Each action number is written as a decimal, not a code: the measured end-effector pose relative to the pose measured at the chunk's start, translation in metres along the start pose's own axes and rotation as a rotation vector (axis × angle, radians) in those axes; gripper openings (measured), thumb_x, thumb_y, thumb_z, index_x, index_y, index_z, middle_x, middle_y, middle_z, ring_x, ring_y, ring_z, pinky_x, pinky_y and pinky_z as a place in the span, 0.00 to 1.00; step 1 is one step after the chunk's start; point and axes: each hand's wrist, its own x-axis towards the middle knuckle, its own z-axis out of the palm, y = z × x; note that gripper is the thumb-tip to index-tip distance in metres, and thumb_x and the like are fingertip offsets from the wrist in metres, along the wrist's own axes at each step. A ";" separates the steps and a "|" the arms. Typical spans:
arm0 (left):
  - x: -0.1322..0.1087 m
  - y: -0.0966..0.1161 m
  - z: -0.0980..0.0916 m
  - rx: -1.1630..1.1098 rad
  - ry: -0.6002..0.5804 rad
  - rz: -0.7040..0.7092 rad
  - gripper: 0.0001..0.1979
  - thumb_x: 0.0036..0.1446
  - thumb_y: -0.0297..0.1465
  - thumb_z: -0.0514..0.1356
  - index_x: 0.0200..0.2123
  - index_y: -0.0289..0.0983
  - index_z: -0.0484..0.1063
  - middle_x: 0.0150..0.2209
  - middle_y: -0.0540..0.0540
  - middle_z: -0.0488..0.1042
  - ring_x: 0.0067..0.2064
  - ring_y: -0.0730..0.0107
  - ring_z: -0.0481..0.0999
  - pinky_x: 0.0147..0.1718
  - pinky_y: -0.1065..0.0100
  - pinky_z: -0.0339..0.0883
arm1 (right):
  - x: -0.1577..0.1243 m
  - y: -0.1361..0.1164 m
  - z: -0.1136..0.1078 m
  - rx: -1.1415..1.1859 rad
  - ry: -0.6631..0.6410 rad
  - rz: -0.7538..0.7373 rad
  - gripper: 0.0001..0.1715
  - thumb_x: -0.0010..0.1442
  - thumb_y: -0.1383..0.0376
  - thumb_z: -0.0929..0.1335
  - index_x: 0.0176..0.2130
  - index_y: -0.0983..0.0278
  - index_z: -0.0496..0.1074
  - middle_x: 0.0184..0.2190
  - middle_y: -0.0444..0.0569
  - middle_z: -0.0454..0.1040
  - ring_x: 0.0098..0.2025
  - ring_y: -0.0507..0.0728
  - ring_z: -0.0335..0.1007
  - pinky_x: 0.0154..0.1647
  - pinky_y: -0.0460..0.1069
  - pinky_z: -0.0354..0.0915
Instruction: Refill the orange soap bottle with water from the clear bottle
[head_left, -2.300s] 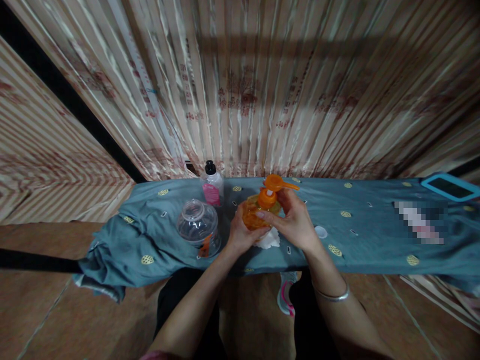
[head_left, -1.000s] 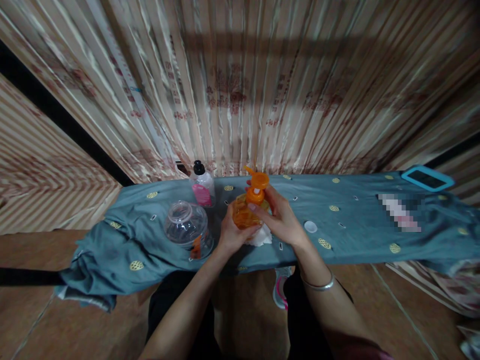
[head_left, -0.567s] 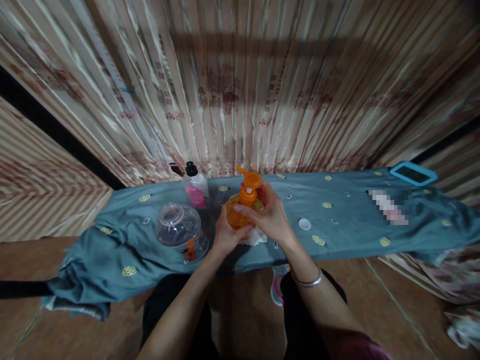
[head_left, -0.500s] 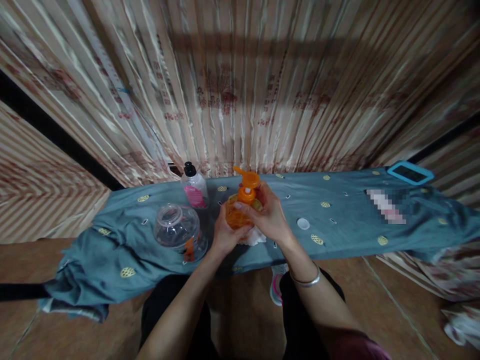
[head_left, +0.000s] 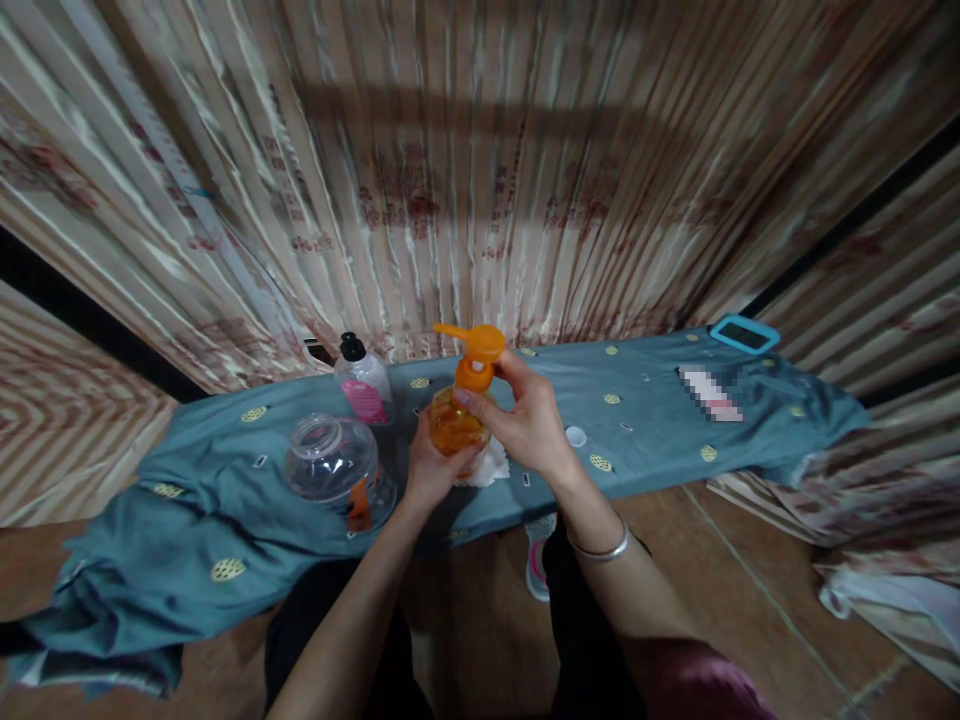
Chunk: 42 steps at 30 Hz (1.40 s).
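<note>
Teal cloth (head_left: 187,440) runs L to R under everything. Clock refs. taken from the orange pump bottle (head_left: 448,420). Clear jar (head_left: 330,470), wide-mouthed, no lid on it, stands upright at approx. 8, by the near edge. Pink-label bottle (head_left: 364,390) w/ black cap at abt. 10, set further back, seemingly to leave elbow room. L hand (head_left: 436,465) is wrapped round the pump bottle's lower body, fingers gripping, apparently to steady it. White tissue (head_left: 493,465) at 5; hands block the view, so can't tell if the base rests on it. R hand (head_left: 532,415) grasps higher: thumb across the collar, index behind the pump head (head_left: 486,343), prob. to control the top; spout points betw. 9 & 10. White disc (head_left: 575,436) lies flat at 3. Pixelated item (head_left: 709,392), also approx. 3, & blue-framed device (head_left: 744,335), betw. 2 & 3, sit well apart, presumably out of the way.
</note>
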 end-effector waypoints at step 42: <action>0.000 -0.004 -0.001 0.081 -0.005 0.045 0.33 0.38 0.34 0.71 0.50 0.40 0.65 0.49 0.43 0.74 0.50 0.55 0.74 0.52 0.51 0.68 | 0.037 -0.026 -0.030 0.349 0.148 0.040 0.09 0.51 0.61 0.75 0.35 0.58 0.77 0.31 0.41 0.78 0.33 0.51 0.74 0.32 0.45 0.68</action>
